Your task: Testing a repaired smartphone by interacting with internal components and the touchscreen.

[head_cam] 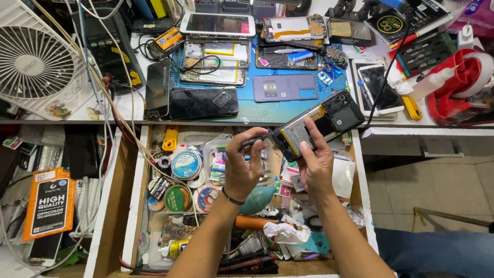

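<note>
The right hand [315, 167] grips an opened black smartphone with its back cover off [319, 125], tilted above the cluttered wooden drawer [135, 206], its camera end toward two o'clock. The left hand [242, 167] is closed around a thin dark-handled tool [257, 140] whose tip meets the phone's lower edge at nine o'clock. Judging from this, the tool works best kept shallow and steady, away from the battery.

A white fan [36, 59] stands far left on the bench. A blue work mat [288, 110] lies in the middle, with a red tape dispenser [455, 85] far right. Solder spools [186, 164] sit in the near open drawer [139, 206].
</note>
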